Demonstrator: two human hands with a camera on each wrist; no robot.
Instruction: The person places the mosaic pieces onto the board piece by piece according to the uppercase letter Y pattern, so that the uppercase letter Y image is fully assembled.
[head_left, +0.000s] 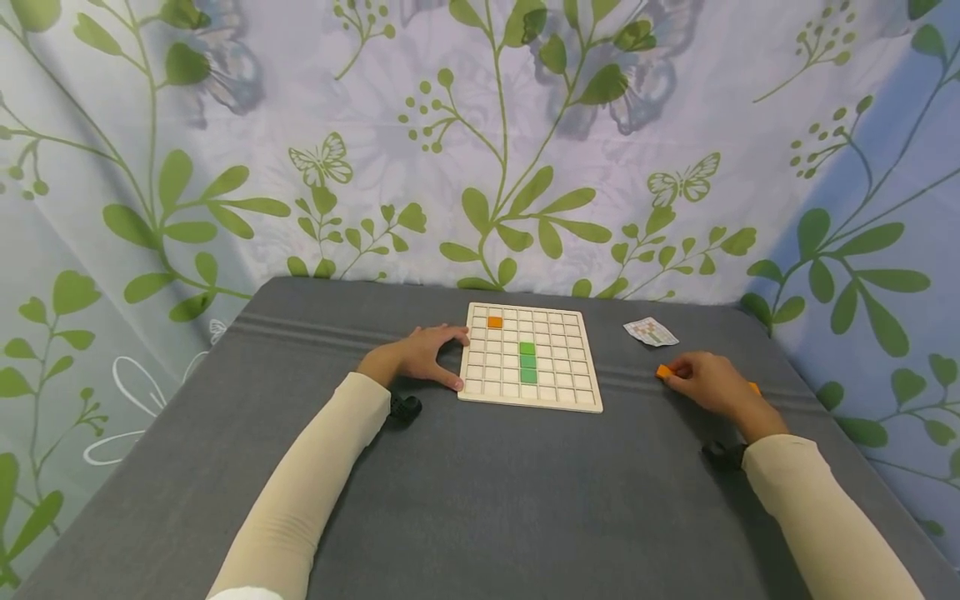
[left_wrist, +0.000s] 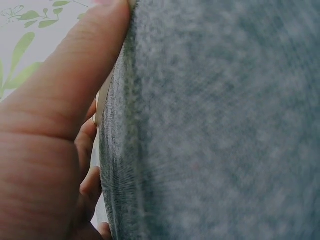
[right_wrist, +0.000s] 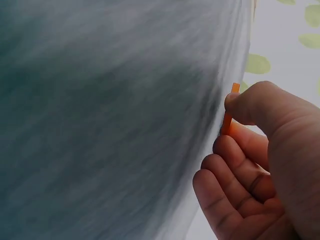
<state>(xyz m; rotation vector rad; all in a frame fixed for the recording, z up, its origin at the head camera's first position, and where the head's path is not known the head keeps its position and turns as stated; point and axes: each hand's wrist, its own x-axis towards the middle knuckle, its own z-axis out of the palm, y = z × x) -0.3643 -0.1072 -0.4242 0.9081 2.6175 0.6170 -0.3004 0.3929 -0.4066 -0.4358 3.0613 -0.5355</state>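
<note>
A pale gridded board (head_left: 558, 358) lies on the grey table. One orange tile (head_left: 495, 322) sits in a cell near its upper left, and three green tiles (head_left: 528, 362) form a column near its middle. My left hand (head_left: 423, 354) rests at the board's left edge, thumb and fingers spread apart and touching the rim. To the right of the board, my right hand (head_left: 708, 379) pinches another orange tile (right_wrist: 229, 112) between thumb and fingers, low over the table. The tile's thin edge shows in the right wrist view.
A small printed card (head_left: 650, 332) with a coloured grid pattern lies right of the board. Another orange piece (head_left: 754, 388) shows partly behind my right hand. A leaf-patterned curtain (head_left: 360, 150) hangs behind the table's far edge.
</note>
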